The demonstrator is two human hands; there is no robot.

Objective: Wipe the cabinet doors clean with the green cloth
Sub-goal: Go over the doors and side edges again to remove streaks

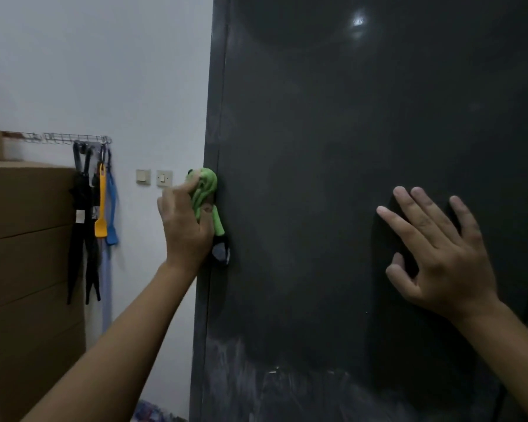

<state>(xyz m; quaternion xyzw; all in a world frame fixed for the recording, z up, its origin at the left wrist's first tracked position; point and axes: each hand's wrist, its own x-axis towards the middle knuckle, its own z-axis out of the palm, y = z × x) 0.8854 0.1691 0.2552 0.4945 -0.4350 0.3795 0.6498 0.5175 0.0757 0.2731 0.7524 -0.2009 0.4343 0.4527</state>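
A tall dark grey cabinet door [317,147] fills the right two thirds of the view. My left hand [185,226] grips a bunched green cloth [206,185] and presses it against the door's left edge at mid height. A dark end of the cloth hangs below my hand. My right hand [436,254] lies flat on the door face with its fingers spread and straight, holding nothing. Pale streaky smears mark the lower part of the door.
A white wall [104,71] with two light switches [154,178] lies left of the cabinet. Stacked brown cardboard boxes [28,254] stand at the far left. A wire rack [77,137] holds hanging black straps, a yellow spatula [101,208] and a blue spatula [112,214].
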